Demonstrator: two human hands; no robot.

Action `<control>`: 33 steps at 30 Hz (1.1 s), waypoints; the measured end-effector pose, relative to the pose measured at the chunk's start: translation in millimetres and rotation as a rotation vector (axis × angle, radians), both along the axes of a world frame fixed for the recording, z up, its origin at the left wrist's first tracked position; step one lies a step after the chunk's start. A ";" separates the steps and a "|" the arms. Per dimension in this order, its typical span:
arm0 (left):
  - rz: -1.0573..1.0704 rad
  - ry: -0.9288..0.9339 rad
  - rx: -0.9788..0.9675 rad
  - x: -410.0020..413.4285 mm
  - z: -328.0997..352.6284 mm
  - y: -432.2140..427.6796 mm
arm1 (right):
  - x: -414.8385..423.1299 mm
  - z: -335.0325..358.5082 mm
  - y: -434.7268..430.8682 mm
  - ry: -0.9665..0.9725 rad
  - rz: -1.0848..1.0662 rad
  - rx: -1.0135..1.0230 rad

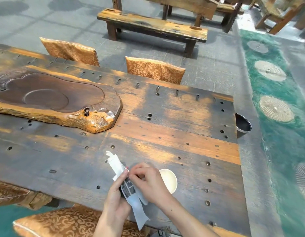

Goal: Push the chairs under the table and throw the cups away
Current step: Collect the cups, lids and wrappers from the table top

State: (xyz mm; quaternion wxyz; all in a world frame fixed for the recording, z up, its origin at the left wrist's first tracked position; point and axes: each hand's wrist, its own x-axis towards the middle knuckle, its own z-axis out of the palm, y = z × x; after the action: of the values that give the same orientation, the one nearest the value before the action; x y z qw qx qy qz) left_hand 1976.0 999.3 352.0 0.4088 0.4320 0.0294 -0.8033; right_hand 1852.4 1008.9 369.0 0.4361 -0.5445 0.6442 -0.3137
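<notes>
Over the plank table (165,134), left hand (116,199) and right hand (148,182) pinch a paper wrapper (115,164) beside a cup (169,180), bench (153,25) beyond.

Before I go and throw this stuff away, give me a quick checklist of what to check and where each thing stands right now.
1. Paper scraps secured: the left hand grips them and the right hand pinches the top. Ok.
2. Cup in hand: it stands on the table beside the right hand, not gripped. Not ok.
3. Cup empty: the inside looks bare. Ok.
4. Bin open: it sits at the table's right end, mouth uncovered. Ok.
5. Far chairs pushed in: their backs sit against the table edge. Ok.
6. Near chair pushed in: cannot tell.
</notes>
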 end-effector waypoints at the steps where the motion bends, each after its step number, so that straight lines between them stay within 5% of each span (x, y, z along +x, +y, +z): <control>1: 0.001 0.024 0.001 -1.1 -0.4 1.4 | -2.1 -2.7 5.6 0.046 0.046 -0.017; 5: -0.038 0.008 -0.007 -3.9 0.4 8.5 | -21.1 -7.0 26.5 0.075 0.229 -0.098; 8: 0.051 0.015 -0.026 -6.7 -3.0 14.4 | -41.8 -16.0 34.6 0.082 0.083 -0.143; 10: 0.116 0.055 -0.033 -9.9 -2.6 18.8 | -60.3 -27.1 35.4 0.361 0.004 -0.056; 13: 0.129 0.072 -0.068 -13.6 5.7 27.3 | -76.3 -49.7 38.1 0.634 0.200 0.282; 16: 0.108 0.034 -0.067 -11.5 13.2 34.3 | -74.3 -64.1 37.2 0.667 0.255 0.279; 33: -0.118 -0.209 -0.244 -30.3 38.0 100.3 | -114.2 -12.3 149.2 0.641 -0.185 0.029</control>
State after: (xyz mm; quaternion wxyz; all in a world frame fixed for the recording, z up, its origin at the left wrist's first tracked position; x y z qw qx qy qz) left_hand 1945.6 1099.6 390.0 0.4114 0.4612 -0.1363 -0.7743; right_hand 1738.2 1158.0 356.6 0.1887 -0.5486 0.7995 -0.1557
